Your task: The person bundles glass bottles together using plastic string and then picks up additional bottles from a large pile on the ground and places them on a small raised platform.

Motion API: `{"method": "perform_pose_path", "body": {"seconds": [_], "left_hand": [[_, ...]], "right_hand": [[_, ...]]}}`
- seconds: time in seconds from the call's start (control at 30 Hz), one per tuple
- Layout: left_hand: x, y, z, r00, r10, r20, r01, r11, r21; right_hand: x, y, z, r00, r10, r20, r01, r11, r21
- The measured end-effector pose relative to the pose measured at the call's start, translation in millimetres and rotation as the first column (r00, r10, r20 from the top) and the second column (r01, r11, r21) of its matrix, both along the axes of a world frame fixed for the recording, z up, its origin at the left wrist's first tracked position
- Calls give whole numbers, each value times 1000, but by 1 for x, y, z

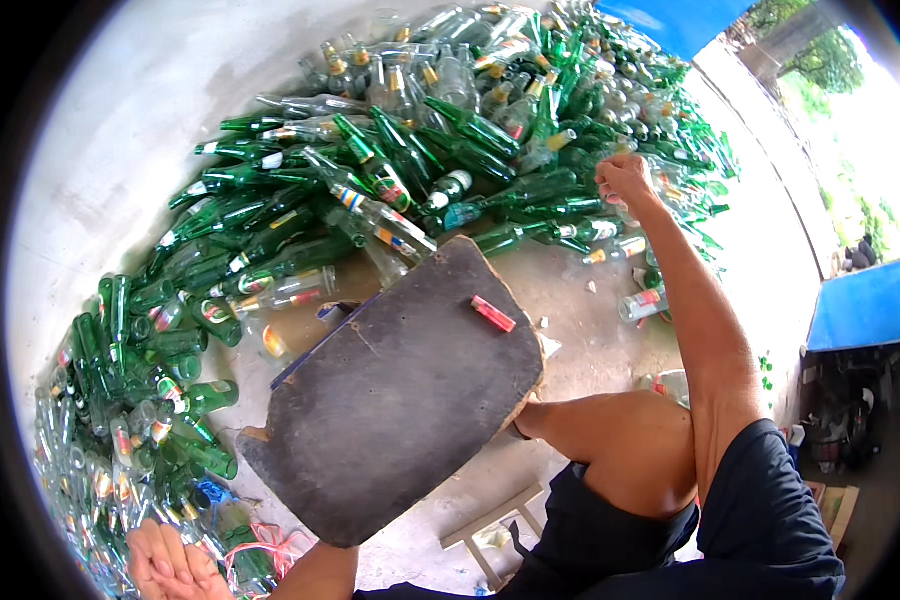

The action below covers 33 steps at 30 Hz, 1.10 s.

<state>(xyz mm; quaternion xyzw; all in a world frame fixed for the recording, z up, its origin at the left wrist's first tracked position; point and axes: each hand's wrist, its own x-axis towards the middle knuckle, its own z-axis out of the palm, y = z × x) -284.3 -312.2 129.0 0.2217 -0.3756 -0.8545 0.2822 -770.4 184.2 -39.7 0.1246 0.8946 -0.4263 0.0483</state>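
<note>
At the upper right, my right hand [626, 180] reaches out over the bottle heap with curled fingers. A clear glass bottle [551, 146] with a yellow neck label lies just left of it; whether the fingers touch any glass is unclear. My left hand [169, 566] is at the lower left rim, fingers bent, beside more bottles, and the picture's edge cuts it off. Between the two hands is a dark, worn board [405, 390] with chipped edges. On the board lies a red lighter-like object [493, 313]. Green glass bottles [472, 135] are piled beyond the board.
The heap curves along a white wall [120, 112], with clear bottles [112, 480] at lower left. Pink plastic twine [266, 547] lies near my left arm. A wooden frame [491, 517] is beside my legs. Loose bottles [645, 304] lie on the concrete floor [585, 352].
</note>
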Motion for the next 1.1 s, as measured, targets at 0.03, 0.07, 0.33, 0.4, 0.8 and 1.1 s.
{"method": "perform_pose_path", "body": {"seconds": [0.03, 0.07, 0.33, 0.4, 0.8, 1.1], "left_hand": [[-1, 0, 3, 1000, -2, 23, 0, 997, 83], [-3, 0, 4, 1000, -22, 18, 21, 996, 81], [-6, -10, -5, 999, -38, 19, 38, 999, -23], [-6, -12, -5, 999, -46, 20, 46, 998, -34], [-11, 8, -7, 996, 39, 75, -26, 986, -166], [-35, 38, -3, 978, 124, 168, -100, 984, -144]], "right_hand": [[7, 11, 3, 1000, -9, 10, 9, 1000, 5], [14, 21, 3, 999, -33, 10, 33, 999, 5], [79, 117, 5, 986, -152, 73, 151, 988, 26], [101, 141, 8, 979, -198, 59, 197, 980, 19], [168, 188, -20, 964, -229, 132, 239, 969, -67], [141, 12, 7, 962, 257, 97, -239, 957, -163]]}}
